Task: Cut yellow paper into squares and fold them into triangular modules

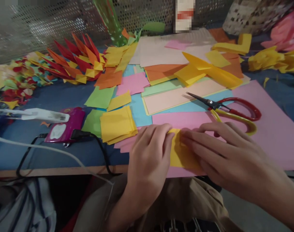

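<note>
I see the left hand [149,154] with its fingers extended and close together. The fingertips press down on the left edge of a yellow paper square [179,156], and nothing is clasped in the palm. The right hand [224,154] lies flat, fingers straight and slightly spread. Its fingertips rest on the top right portion of the same square and meet the left fingertips at the upper edge.

The square lies on a large pink sheet [270,129], near the front edge of the blue table [52,96].

Positions from the square:
- 1 o'clock, near: scissors [234,109] with red and yellow handles, blades apart, tips pointing to 10 o'clock.
- 10 o'clock, near: a stack of yellow squares [118,124].
- 9 o'clock, well apart: a magenta device [64,125] with a black cable [102,151] running off the table edge.
- 11 o'clock, far: a spiked red and orange paper piece [74,58].
- 12 o'clock: loose coloured sheets [176,96], overlapping.
</note>
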A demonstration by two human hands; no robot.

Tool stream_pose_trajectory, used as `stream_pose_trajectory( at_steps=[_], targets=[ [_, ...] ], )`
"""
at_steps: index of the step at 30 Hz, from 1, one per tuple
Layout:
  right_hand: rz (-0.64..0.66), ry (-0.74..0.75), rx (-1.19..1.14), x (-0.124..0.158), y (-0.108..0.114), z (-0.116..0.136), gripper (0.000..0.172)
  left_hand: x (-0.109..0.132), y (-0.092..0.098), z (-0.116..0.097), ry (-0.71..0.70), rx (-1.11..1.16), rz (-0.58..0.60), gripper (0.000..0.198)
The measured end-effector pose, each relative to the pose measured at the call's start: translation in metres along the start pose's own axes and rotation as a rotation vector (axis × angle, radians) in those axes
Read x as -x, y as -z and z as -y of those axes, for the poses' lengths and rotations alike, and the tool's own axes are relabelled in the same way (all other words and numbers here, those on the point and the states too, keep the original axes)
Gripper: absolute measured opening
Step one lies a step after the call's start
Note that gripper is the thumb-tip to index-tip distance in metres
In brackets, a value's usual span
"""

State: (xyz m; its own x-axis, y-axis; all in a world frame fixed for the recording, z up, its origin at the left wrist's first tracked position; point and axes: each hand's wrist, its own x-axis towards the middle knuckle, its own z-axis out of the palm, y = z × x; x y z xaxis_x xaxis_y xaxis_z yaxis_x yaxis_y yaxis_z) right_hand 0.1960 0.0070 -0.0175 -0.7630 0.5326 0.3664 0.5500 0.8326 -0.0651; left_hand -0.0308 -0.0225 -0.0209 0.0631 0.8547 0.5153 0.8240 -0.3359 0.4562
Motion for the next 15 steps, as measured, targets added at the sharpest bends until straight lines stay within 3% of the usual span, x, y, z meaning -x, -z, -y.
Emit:
stream_pose_trajectory(
  at_steps=[10,15],
  targets=[
    [-0.073,-0.036,-0.133,0.003,-0.005,-0.006,0.048,0.013,0.010,0.003,-0.167,0.079,0.150,0.018],
    [-0.033,0.021,-0.128,0.001,-0.005,-0.005,0.040,0.017,0.013,0.006,-0.198,0.104,0.204,0.023]
  ],
)
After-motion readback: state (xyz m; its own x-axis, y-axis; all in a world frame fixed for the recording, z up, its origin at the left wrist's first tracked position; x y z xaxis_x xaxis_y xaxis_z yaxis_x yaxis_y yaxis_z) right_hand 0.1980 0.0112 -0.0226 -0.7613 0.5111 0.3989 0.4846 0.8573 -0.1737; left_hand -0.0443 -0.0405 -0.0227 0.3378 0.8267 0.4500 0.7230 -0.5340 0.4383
